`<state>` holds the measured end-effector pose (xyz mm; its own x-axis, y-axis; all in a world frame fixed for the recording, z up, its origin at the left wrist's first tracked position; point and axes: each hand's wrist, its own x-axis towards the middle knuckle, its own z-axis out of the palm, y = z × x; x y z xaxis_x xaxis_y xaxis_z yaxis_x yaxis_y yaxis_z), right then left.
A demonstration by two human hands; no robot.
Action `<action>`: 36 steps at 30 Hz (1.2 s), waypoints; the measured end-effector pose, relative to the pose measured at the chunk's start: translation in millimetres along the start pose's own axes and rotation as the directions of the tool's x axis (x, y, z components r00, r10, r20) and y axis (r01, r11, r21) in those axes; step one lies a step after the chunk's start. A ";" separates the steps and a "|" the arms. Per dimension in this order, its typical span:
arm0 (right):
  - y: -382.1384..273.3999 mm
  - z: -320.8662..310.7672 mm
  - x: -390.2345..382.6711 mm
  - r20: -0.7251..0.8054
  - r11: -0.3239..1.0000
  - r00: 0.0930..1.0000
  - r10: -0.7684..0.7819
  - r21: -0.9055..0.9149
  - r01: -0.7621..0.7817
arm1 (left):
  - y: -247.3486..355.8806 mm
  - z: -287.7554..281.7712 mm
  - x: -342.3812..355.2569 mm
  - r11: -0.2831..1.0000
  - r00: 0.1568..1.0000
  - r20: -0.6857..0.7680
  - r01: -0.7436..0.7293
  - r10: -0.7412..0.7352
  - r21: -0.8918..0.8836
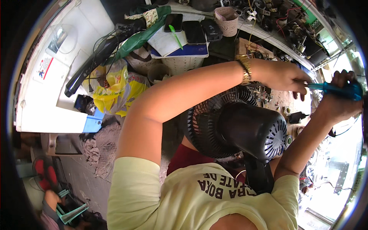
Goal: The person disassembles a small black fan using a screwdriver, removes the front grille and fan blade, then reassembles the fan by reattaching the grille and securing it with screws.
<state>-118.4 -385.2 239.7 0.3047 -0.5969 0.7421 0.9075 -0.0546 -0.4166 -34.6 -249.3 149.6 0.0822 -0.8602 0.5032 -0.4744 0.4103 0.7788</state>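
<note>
- R hand (334,108) wrapped round the handle of a teal tool (347,91) (prob. a screwdriver), at far R, beyond the black fan (245,128).
- L hand (281,76) at the tool's shaft; can't tell if fingers are pinched on it.
- Risk: a hard push or twist w/ L fingers that near could slip & jab them.
- Arms flank the fan, so a bump could tip it.
- Dropped tool might scatter sm. parts (262,95) on bench (281,99).

A pale-yellow, dark-lettered T-shirt (178,199) is worn with maroon shorts (188,159) and a gold-coloured wristband (246,69).
</note>
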 end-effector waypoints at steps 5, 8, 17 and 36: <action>-2.9 6.7 -5.4 0.189 0.955 0.946 0.263 0.088 -0.283 | 20.7 -2.3 24.7 0.983 0.996 -0.065 0.045 -0.057 -0.176; 5.0 -35.8 24.5 0.716 0.708 0.651 0.253 0.321 -0.629 | 28.1 -6.4 38.3 0.958 0.986 -0.005 0.160 -0.166 -0.240; -31.3 0.9 3.7 -0.165 0.972 0.985 0.054 -0.216 -0.090 | 20.4 20.8 33.2 0.987 0.947 -0.320 -0.072 0.022 -0.146; -16.3 -52.9 45.9 0.632 0.765 0.712 0.305 0.282 -0.578 | 32.3 23.6 41.5 0.999 0.969 -0.245 0.033 -0.025 0.029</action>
<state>-134.4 -454.0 252.8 0.6767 0.0640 0.7334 0.6000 0.5293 -0.5998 -67.2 -278.9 186.8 0.3066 -0.7697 0.5599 -0.4966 0.3725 0.7840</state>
